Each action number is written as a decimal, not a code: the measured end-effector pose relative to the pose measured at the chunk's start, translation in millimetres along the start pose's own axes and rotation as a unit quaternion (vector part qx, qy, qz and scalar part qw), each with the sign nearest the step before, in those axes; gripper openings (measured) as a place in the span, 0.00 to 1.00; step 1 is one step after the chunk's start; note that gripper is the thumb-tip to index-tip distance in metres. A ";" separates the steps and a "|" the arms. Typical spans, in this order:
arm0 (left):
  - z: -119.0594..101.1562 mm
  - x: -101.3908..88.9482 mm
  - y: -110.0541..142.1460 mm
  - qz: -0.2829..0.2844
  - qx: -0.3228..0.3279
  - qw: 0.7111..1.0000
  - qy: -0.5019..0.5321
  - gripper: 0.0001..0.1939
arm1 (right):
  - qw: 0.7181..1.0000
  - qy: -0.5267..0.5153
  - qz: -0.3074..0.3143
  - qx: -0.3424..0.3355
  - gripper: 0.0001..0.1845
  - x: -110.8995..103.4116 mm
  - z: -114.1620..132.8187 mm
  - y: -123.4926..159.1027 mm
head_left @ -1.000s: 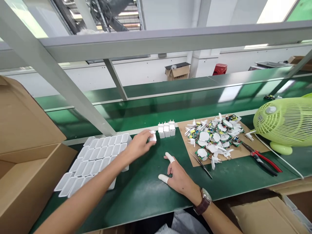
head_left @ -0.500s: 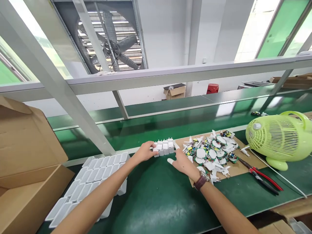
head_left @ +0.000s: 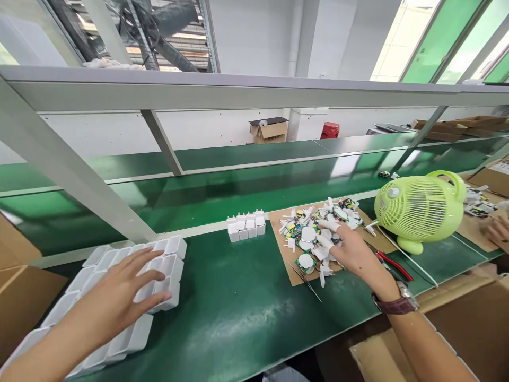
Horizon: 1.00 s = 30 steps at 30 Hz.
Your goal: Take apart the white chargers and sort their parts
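My left hand [head_left: 129,289] hovers, fingers spread, above rows of white plastic cases [head_left: 169,270] at the left; whether it touches them I cannot tell. My right hand [head_left: 352,249], with white covers on its thumb and fingertip, reaches into a heap of small green circuit boards with white parts [head_left: 308,234]. Its thumb and finger are apart, and nothing shows between them. The heap lies on a cardboard sheet [head_left: 283,250]. Between my hands, near the bench's back strip, stands a small block of white plug cases [head_left: 246,226] with pins up.
Tweezers [head_left: 310,284] lie by the cardboard's front edge. Red-handled pliers [head_left: 400,266] and a lime-green fan [head_left: 417,209] are to the right. A cardboard box [head_left: 24,297] stands far left. Another person's hand [head_left: 497,231] shows at the right edge.
Both hands have left the block of white plug cases. My left hand moved left over the white cases, my right hand right to the circuit boards. The view has swung right.
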<state>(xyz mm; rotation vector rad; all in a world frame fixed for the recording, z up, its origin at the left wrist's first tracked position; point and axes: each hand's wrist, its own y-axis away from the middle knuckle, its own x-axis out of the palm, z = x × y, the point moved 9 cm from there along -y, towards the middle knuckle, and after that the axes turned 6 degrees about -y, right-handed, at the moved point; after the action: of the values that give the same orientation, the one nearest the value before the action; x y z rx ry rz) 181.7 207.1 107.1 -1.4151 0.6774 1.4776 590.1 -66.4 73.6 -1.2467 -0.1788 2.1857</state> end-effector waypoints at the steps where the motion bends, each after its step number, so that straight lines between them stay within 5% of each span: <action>1: -4.2 12.6 5.1 -0.001 0.010 1.000 -0.015 0.16 | 0.998 0.046 0.018 -0.026 0.28 5.7 5.9 2.3; 5: -21.1 42.6 5.2 -0.014 0.021 0.999 -0.047 0.14 | 0.975 0.195 0.062 -0.085 0.28 35.1 23.4 -0.7; 12: -36.2 42.4 -2.6 -0.021 0.024 0.990 -0.136 0.09 | 0.960 0.246 0.072 -0.116 0.15 54.3 30.4 -14.7; 22: -33.5 43.0 12.6 -0.013 -0.026 0.997 -0.070 0.06 | 0.981 0.121 -0.045 -0.147 0.26 23.6 29.9 -4.7; 30: -30.7 39.9 17.1 -0.032 -0.058 0.997 -0.032 0.15 | 0.995 -0.014 -0.063 -0.070 0.35 27.6 18.4 -26.3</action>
<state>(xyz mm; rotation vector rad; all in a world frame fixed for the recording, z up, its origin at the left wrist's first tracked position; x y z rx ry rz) 184.6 183.2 59.7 -1.4573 0.5095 1.5265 576.3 -26.3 73.9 -1.2461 -0.4186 2.1117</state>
